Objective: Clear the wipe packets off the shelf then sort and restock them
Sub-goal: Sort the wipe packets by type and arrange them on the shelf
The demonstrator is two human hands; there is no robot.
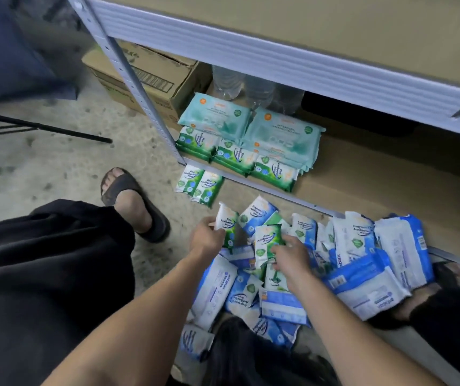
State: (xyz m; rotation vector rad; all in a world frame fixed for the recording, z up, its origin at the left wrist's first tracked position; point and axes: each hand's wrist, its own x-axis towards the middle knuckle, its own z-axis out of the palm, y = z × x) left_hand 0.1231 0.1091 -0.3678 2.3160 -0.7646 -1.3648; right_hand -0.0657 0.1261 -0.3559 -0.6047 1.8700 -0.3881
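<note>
The shelf (376, 168) filled the upper right. Its top board was cut off by the frame edge, and its deep back corner lay in shadow, where nothing could be made out. The floor (42, 168) spread to the left, speckled and blurred. Dark clothing (42, 274) covered the lower left and hid the person's legs.

A cardboard box (151, 76) stood behind the shelf's upright post, its print too smeared to read. A loose pile of blue and white wipe packets (362, 268) lay on the floor before the shelf, overlapping one another (several showed only a corner). Its lower edge was lost under the arms and dark cloth.

On the lower board, pale teal packets (251, 126) sat in two stacks side by side. Just in front of them ran a row of green packets (237, 156). Clear bottles (256, 91) stood behind the stacks, their tops hidden by the upper rail.

A sandal (139, 201) rested on the floor well left of the pile. Two more green packets (199, 185) lay together on the floor just below the shelf's corner.

The left hand (206, 238) gripped a green wipe packet (226, 222) upright by its side. The right hand (290, 256) pinched a second green packet (267, 240) at its lower edge, above the pile. Its fingertips were partly hidden behind the packet.
</note>
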